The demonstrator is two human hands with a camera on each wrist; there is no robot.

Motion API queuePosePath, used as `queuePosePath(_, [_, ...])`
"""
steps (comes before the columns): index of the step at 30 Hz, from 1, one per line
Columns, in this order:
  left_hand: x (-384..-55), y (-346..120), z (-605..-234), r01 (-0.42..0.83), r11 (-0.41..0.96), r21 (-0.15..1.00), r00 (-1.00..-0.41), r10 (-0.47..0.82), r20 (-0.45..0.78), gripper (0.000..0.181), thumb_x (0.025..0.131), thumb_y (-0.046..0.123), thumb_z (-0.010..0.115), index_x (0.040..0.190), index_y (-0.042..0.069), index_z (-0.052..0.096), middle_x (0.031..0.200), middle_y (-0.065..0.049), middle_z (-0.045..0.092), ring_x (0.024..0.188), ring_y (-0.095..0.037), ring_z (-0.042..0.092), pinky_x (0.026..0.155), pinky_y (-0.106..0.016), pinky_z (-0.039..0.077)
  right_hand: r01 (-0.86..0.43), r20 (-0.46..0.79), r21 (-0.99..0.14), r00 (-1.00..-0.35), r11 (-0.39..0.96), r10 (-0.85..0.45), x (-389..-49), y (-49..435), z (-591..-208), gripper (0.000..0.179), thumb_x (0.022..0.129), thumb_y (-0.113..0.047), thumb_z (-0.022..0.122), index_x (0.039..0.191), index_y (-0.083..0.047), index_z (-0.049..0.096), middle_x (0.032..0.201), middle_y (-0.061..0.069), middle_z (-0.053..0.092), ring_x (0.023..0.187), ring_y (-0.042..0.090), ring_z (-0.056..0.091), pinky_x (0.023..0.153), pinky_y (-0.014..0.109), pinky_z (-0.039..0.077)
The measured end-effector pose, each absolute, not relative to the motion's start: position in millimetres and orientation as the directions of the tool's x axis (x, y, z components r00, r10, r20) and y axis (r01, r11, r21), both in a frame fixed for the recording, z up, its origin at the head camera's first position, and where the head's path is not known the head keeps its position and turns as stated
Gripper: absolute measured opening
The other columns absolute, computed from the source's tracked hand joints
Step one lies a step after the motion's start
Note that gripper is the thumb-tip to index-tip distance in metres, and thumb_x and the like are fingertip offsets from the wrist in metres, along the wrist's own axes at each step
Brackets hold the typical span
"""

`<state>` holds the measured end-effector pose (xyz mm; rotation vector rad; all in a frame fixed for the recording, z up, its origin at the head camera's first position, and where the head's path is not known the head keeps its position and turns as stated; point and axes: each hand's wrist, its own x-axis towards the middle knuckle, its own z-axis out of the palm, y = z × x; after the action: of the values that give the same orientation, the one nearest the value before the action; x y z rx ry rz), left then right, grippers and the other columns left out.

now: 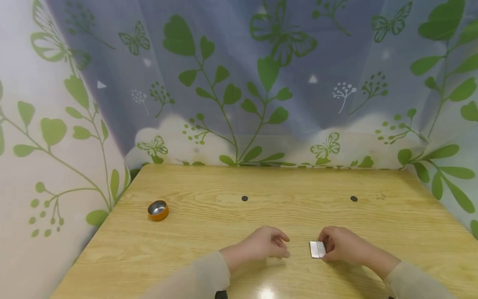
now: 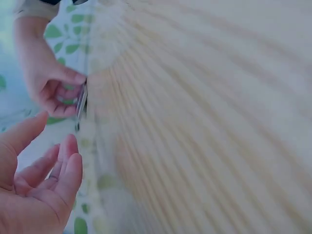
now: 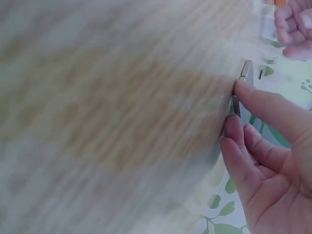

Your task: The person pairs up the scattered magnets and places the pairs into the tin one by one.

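My right hand pinches a small flat silver rectangular piece by its right edge, thumb at the near side and fingers at the far side. A thin seam runs across the piece's bright face, and the fingers hide its right end. Seen edge-on in the right wrist view, the silver piece looks thin, with the thumb and fingertips against its edge. Just to the left, my left hand holds nothing, its fingers loosely bent toward the piece. A gap separates that hand from the silver piece.
A small orange bowl with a metal inside stands at the left of the wooden table. Two dark round spots, one at the middle and one at the right, mark the table's far part. A leaf-patterned curtain hangs behind.
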<state>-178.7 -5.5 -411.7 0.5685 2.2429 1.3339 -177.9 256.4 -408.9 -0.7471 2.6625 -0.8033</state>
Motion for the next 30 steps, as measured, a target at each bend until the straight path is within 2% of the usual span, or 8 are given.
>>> queuePosePath(6, [-180,-51,-409,0.067,0.344,0.936,-0.851,0.509,-0.126,0.032,0.083,0.012,0.070,0.112,0.001,0.064,0.089,0.001,0.064,0.083,-0.012,0.059,0.073,-0.028,0.049,-0.385,-0.106,-0.615,-0.825,0.689,-0.555,-177,258,-408,0.032,0.069,-0.005,0.080,0.090,-0.004,0.055,0.077,-0.002,0.057,0.062,0.004,0.054,0.054,0.023,0.045])
queuePosePath(10, [-181,-85,-404,0.078,0.345,0.935,-0.883,0.460,-0.096,0.035,0.086,0.016,0.067,0.117,-0.001,0.061,0.097,-0.002,0.063,0.087,-0.016,0.060,0.076,-0.032,0.050,-0.370,-0.115,-0.654,-0.814,0.660,-0.570,-178,260,-409,0.033,0.070,-0.003,0.079,0.091,-0.004,0.053,0.079,-0.001,0.055,0.064,0.004,0.054,0.055,0.023,0.046])
queuePosePath(16, [-181,-134,-397,0.069,0.322,0.944,-0.959,0.282,-0.027,0.040,0.087,0.017,0.066,0.121,-0.004,0.057,0.112,-0.015,0.061,0.100,-0.023,0.060,0.085,-0.036,0.049,-0.322,-0.156,-0.685,-0.811,0.654,-0.563,-181,267,-410,0.034,0.071,-0.007,0.079,0.091,-0.005,0.052,0.080,0.001,0.055,0.066,0.009,0.054,0.057,0.024,0.046])
queuePosePath(20, [-181,-167,-395,0.011,0.286,0.958,-0.994,0.107,-0.021,0.045,0.088,0.016,0.065,0.128,-0.002,0.051,0.126,-0.019,0.053,0.113,-0.028,0.053,0.094,-0.038,0.044,-0.312,-0.166,-0.687,-0.813,0.657,-0.559,-185,273,-411,0.031,0.074,-0.013,0.078,0.091,-0.004,0.053,0.080,0.000,0.057,0.070,0.009,0.053,0.059,0.024,0.045])
queuePosePath(24, [-181,-198,-392,0.008,0.330,0.944,-0.999,-0.035,0.020,0.057,0.090,0.022,0.063,0.137,0.001,0.039,0.140,-0.020,0.038,0.128,-0.034,0.036,0.103,-0.045,0.033,-0.290,-0.168,-0.719,-0.809,0.632,-0.563,-189,279,-413,0.027,0.078,-0.015,0.075,0.092,-0.002,0.054,0.078,-0.001,0.057,0.069,0.007,0.050,0.060,0.023,0.043])
queuePosePath(30, [-188,-237,-396,-0.063,0.434,0.899,-0.983,-0.182,0.019,0.081,0.091,0.027,0.062,0.148,0.001,0.011,0.147,-0.030,0.011,0.130,-0.048,0.020,0.102,-0.057,0.027,-0.265,-0.179,-0.760,-0.793,0.593,-0.583,-191,283,-415,0.027,0.080,-0.013,0.073,0.096,0.001,0.058,0.079,0.000,0.057,0.071,0.007,0.052,0.062,0.023,0.044])
